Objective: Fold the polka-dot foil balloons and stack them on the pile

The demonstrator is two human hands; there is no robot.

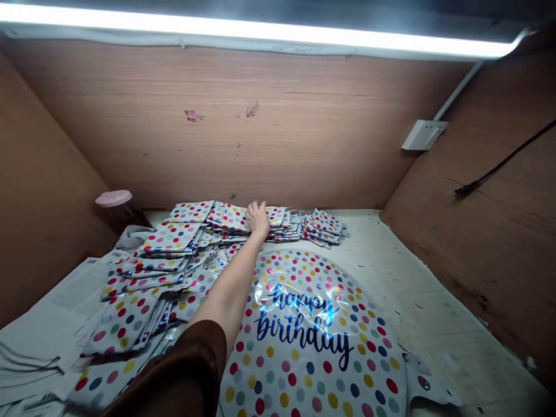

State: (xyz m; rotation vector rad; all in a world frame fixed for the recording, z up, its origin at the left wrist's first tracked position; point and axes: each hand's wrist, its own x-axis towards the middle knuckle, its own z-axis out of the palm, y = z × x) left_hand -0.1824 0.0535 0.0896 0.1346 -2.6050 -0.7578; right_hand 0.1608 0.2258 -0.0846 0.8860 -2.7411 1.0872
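1 left hand [258, 219] at center, on folded polka-dot balloons [237, 218], can't tell if gripping, folded ones run 8 o'clock to center, overlapped, uncountable, 1 flat "happy birthday" foil balloon [313, 365] at 6, 1 pink-lidded container [113, 199] at 9, 1 wall socket [423, 135] at 2

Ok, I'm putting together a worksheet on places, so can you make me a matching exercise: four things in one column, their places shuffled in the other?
1. Round pink plastic lid
2. Shiny blue "happy birthday" lettering
3. Bright white light tube
4. Bare left hand

A. Across the top of the view
B. On folded dotted packets
C. On a large round dotted sheet
D. Towards the far left

Pairs: 1-D, 2-C, 3-A, 4-B
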